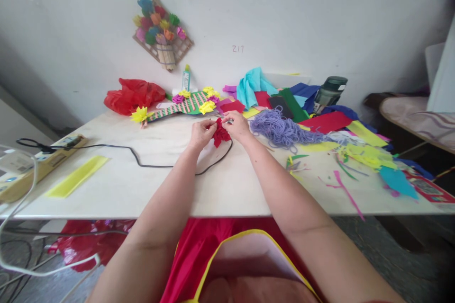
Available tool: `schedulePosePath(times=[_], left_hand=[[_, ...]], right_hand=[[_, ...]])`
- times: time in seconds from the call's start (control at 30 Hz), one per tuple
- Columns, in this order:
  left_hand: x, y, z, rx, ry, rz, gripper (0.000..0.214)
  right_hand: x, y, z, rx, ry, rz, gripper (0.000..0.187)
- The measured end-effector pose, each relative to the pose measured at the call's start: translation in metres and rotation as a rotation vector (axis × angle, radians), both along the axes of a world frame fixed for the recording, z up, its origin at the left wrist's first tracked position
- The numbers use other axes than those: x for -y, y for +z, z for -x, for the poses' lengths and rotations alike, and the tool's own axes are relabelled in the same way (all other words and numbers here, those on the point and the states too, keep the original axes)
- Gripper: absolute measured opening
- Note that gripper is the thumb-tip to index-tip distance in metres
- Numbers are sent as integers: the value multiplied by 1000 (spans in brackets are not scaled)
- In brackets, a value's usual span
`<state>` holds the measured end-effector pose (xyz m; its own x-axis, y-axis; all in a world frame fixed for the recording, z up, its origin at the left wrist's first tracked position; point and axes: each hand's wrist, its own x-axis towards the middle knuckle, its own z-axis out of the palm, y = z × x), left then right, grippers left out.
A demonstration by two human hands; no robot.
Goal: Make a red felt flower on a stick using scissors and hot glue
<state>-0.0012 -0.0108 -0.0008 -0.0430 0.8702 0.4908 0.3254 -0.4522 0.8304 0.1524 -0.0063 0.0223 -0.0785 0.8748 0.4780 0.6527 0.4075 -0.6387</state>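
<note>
Both hands meet over the middle of the table around a red paper flower (221,136) with pointed petals. My left hand (203,132) pinches its left side between thumb and fingers. From the right, my right hand (236,126) closes on the flower's upper edge, and a small dark bit shows by its fingertips, too small to name. Just behind lies a green, striped guitar-shaped craft (177,110) trimmed with yellow and purple paper flowers. A tangle of purple yarn (280,128) sits to the right of my right hand.
A black cable (156,166) runs from the power strip (42,165) to below my hands. A yellow paper strip (77,177) lies left. Red plastic (133,96), a glue bottle (186,78), coloured paper (256,87) and a dark green bottle (331,91) stand behind; scraps (346,189) lie right.
</note>
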Motion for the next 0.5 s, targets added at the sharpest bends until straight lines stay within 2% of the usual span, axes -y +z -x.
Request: schedulePosePath(times=[0.5], left_hand=[[-3, -3, 0, 66, -24, 26, 22]], right_hand=[[-9, -6, -1, -103, 27, -25, 8]])
